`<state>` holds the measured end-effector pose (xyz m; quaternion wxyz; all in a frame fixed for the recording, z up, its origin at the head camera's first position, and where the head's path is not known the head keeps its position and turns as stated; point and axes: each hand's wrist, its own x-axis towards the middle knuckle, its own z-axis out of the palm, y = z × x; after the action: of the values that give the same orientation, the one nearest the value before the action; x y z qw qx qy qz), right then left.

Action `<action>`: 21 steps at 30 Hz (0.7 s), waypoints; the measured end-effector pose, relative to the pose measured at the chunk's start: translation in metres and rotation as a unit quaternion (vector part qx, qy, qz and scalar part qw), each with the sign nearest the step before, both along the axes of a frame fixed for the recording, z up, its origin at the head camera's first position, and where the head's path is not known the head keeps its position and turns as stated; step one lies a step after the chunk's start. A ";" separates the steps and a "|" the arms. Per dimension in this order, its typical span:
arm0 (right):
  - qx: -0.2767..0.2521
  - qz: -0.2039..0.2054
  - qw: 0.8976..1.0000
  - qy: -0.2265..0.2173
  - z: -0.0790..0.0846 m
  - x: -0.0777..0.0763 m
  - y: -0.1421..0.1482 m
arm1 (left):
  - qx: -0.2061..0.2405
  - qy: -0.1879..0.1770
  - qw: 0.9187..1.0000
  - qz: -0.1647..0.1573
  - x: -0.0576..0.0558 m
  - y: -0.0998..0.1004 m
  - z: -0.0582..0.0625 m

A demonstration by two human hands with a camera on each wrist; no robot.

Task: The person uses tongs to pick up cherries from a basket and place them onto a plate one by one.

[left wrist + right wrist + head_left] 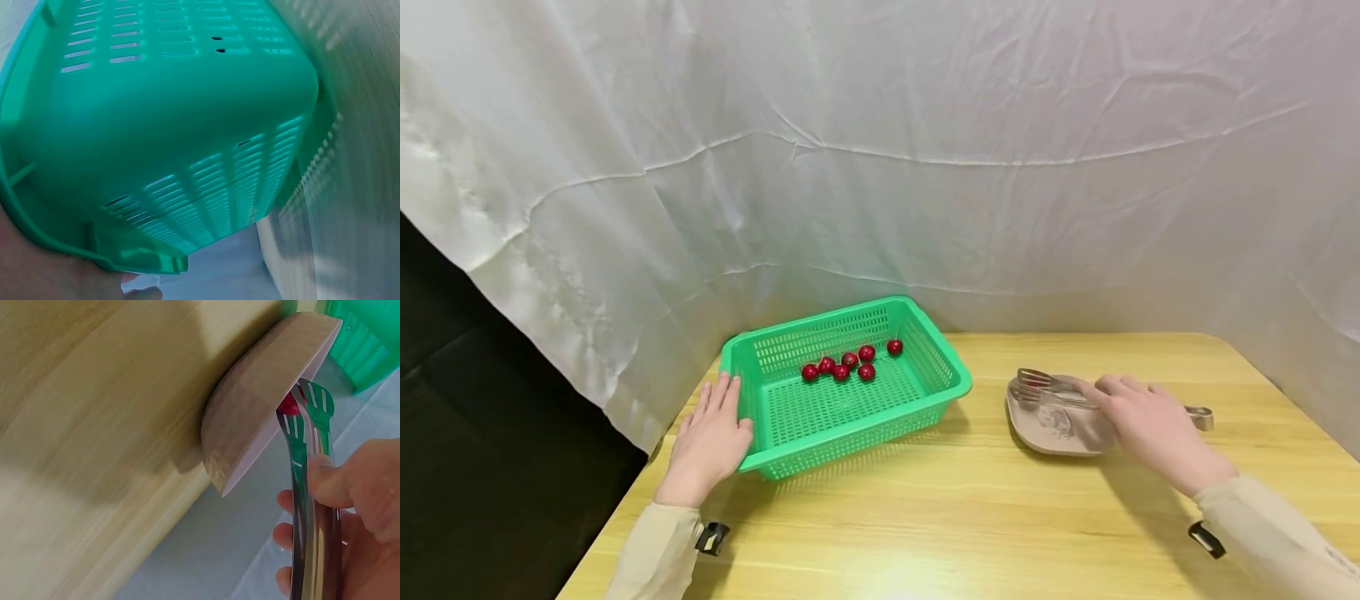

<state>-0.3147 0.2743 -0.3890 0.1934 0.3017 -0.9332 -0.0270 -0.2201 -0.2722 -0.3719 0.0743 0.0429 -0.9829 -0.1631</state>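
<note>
My left hand (711,433) lies along the left side of a green plastic basket (850,429), its fingers straight against the rim. Several dark red cherries (841,372) sit on the basket's floor, mostly grouped toward the back. Metal tongs (312,515) with slotted ends are held in my right hand (1153,429), thumb on one side and curled fingers on the other. The slotted ends reach over a shallow pinkish-beige dish (1052,437). Between those ends, the right wrist view shows a red patch (289,404) beside the dish's rim; most of it is hidden.
Basket and dish stand apart on a light wooden table (917,517), basket to the left. A pale cloth curtain (970,200) hangs along the table's back edge. Dark material (490,450) lies beyond the table on the left.
</note>
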 end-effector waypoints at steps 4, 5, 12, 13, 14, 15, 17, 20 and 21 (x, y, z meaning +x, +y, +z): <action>-0.008 0.004 1.000 -0.004 -0.003 0.000 0.001 | 0.000 -0.004 1.000 0.001 0.001 0.001 0.000; -0.010 0.005 1.000 -0.002 -0.004 -0.001 0.000 | 0.000 -0.005 1.000 0.002 0.002 0.001 0.000; -0.025 0.009 1.000 0.000 0.003 -0.001 -0.004 | 0.001 -0.002 1.000 0.004 0.001 0.001 0.000; -0.027 0.011 1.000 0.004 0.004 -0.001 -0.005 | 0.001 -0.001 1.000 0.004 0.001 0.000 0.000; -0.028 0.013 0.999 0.008 0.006 -0.001 -0.007 | 0.001 -0.001 1.000 0.004 0.000 0.000 0.000; -0.029 0.015 0.999 0.011 0.008 -0.001 -0.009 | 0.001 0.000 1.000 0.005 0.000 0.000 0.000; -0.034 0.021 0.999 0.013 0.012 -0.001 -0.013 | -0.001 0.003 1.000 0.005 0.000 0.000 0.000; -0.041 0.024 0.999 0.015 0.018 -0.001 -0.020 | -0.001 0.004 1.000 0.005 -0.001 0.000 0.000; -0.045 0.024 0.999 0.014 0.020 -0.001 -0.023 | -0.001 0.004 1.000 0.004 -0.001 0.000 0.000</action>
<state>-0.3157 0.2517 -0.3694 0.2205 0.3146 -0.9231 0.0153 -0.2208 -0.2723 -0.3722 0.0794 0.0462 -0.9825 -0.1618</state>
